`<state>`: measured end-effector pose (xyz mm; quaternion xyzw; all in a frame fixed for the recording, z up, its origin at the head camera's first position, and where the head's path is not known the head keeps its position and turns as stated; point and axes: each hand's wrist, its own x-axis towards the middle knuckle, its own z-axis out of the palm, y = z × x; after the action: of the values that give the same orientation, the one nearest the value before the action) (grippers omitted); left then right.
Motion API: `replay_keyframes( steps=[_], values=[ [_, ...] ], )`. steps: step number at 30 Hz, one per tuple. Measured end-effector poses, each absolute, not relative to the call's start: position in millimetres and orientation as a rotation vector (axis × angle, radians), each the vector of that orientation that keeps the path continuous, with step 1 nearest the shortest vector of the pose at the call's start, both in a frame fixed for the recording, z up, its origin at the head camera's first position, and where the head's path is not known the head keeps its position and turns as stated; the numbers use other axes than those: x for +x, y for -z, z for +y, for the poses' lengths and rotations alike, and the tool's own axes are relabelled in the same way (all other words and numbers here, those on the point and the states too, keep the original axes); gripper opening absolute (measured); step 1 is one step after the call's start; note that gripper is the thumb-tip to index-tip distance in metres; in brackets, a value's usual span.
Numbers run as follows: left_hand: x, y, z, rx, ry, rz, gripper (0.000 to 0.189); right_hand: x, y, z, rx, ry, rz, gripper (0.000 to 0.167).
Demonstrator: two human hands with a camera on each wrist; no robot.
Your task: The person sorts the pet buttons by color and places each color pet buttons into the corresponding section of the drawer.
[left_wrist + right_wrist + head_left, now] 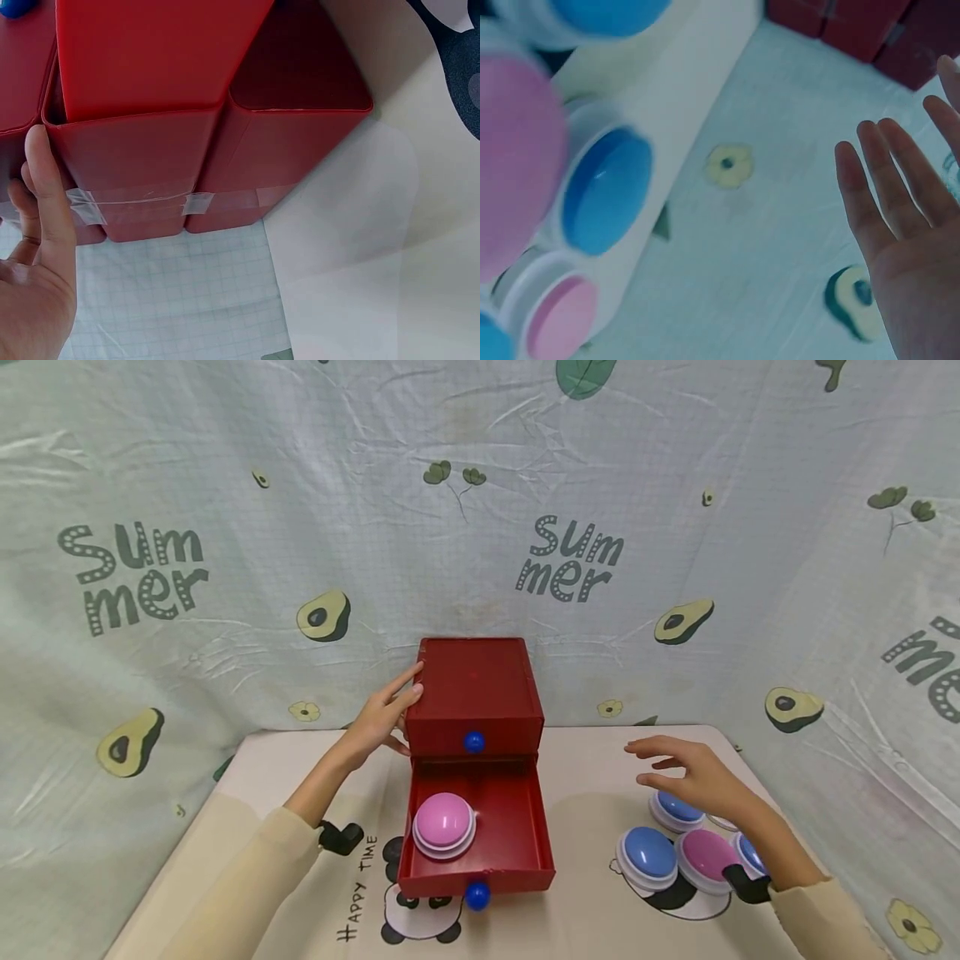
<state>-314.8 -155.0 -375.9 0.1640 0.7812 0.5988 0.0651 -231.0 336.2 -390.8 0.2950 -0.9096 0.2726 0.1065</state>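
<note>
The right forearm [784, 850] partly hides the rightmost blue button [750, 857] — a pink button [516, 165], blurred, runs out of the right wrist view.

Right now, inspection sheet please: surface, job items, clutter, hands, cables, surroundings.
Surface: pale table with printed pandas and "Happy time" lettering.
Job items: red drawer unit, top drawer closed; the drawer below it is pulled open, with one pink dome on a white base toward its left side. Blue domes and other pink domes are grouped at the table's right.
Clutter: nothing seen.
Hands: left hand touches the unit's left side; right hand is empty, near the grouped domes but apart from them.
Cables: nothing seen.
Surroundings: wrinkled fabric behind and at the sides, printed with avocados and "Summer".
</note>
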Motion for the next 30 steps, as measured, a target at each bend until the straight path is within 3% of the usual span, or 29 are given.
replay_keyframes(
  steps=[11,17,30],
  values=[
    [-316,375,-156,0.500,-1.811,2.363,0.060,-229,413,407,0.523,-0.717,-2.841,0.043],
    [-317,376,-156,0.512,-1.815,2.358,0.060,-225,428,434,0.453,-0.706,-2.887,0.040],
    [-316,377,-155,0.507,-1.817,2.353,0.060,-220,457,467,0.327,-0.675,-3.025,0.051]
  ],
)
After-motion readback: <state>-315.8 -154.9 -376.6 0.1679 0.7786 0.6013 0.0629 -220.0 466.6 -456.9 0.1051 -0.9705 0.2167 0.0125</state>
